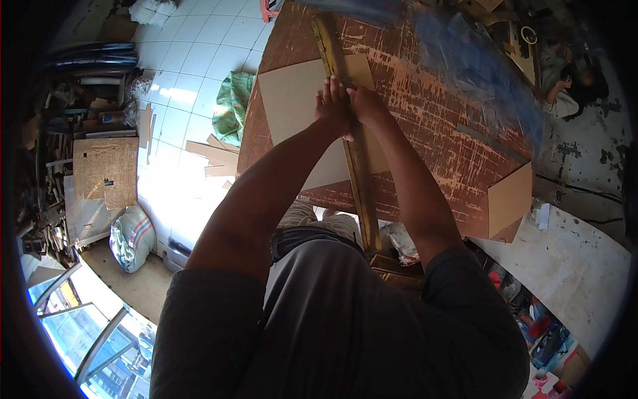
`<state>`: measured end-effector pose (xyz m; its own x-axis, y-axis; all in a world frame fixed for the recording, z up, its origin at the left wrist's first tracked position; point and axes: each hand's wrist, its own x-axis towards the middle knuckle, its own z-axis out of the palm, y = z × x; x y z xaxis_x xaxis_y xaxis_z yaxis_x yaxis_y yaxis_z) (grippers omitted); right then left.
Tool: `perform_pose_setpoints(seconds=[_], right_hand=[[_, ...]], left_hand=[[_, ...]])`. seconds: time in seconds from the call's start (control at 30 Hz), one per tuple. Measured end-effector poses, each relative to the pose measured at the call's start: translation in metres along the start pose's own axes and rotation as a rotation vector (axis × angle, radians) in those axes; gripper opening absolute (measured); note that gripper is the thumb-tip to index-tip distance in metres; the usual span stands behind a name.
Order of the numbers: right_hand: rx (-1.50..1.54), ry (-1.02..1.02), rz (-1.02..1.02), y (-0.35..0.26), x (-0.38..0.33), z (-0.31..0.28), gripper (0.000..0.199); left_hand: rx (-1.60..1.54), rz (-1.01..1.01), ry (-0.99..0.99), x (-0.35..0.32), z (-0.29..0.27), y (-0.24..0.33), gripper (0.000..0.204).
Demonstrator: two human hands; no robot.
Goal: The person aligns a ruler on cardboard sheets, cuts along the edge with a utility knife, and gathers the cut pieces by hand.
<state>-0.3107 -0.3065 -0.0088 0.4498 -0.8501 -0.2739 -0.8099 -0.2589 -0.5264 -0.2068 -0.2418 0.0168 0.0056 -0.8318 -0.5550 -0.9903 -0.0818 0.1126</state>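
Note:
A long, worn yellow-and-dark straightedge [359, 193] lies across a grey-beige cardboard sheet [292, 86] and runs past the near edge of the scratched brown table [425, 126]. My left hand [334, 108] presses down on the straightedge with its fingers stretched out. Right beside it, my right hand [367, 106] is closed at the straightedge's right side. A small reddish bit shows by its fingers, but what it grips is mostly hidden. To the right of the straightedge, a browner strip of cardboard [361, 68] shows.
Another cardboard piece [510, 199] sits at the table's right corner, near a thin grey strip [490, 143]. Clear plastic sheeting [478, 66] covers the far right. A green sack [232, 106] and cardboard offcuts [216, 156] lie on the tiled floor. Another person [565, 100] is at far right.

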Motion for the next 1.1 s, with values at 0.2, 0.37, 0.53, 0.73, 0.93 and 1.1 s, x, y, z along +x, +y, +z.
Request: perform_pose_setpoints(seconds=[0.2, 0.37, 0.53, 0.73, 0.93, 1.1], right_hand=[[-0.03, -0.063, 0.134, 0.014, -0.095, 0.008, 0.044], [-0.068, -0.132, 0.156, 0.029, -0.204, 0.011, 0.04], [-0.015, -0.113, 0.192, 0.047, -0.307, 0.014, 0.038], [-0.001, -0.164, 0.351, 0.039, -0.308, -0.024, 0.042], [0.086, 0.113, 0.191, 0.031, -0.171, -0.046, 0.022], [0.064, 0.18, 0.115, 0.021, -0.035, -0.028, 0.031]], left_hand=[[0.088, -0.014, -0.008, 0.003, 0.002, 0.0, 0.147], [0.098, -0.003, -0.017, 0.004, 0.0, 0.001, 0.148], [0.114, 0.003, -0.009, 0.008, 0.002, 0.001, 0.148], [0.116, -0.023, -0.055, 0.005, -0.002, 0.002, 0.149], [0.089, -0.019, -0.058, 0.008, 0.003, 0.002, 0.148], [0.052, 0.013, -0.009, 0.006, 0.006, 0.0, 0.148]])
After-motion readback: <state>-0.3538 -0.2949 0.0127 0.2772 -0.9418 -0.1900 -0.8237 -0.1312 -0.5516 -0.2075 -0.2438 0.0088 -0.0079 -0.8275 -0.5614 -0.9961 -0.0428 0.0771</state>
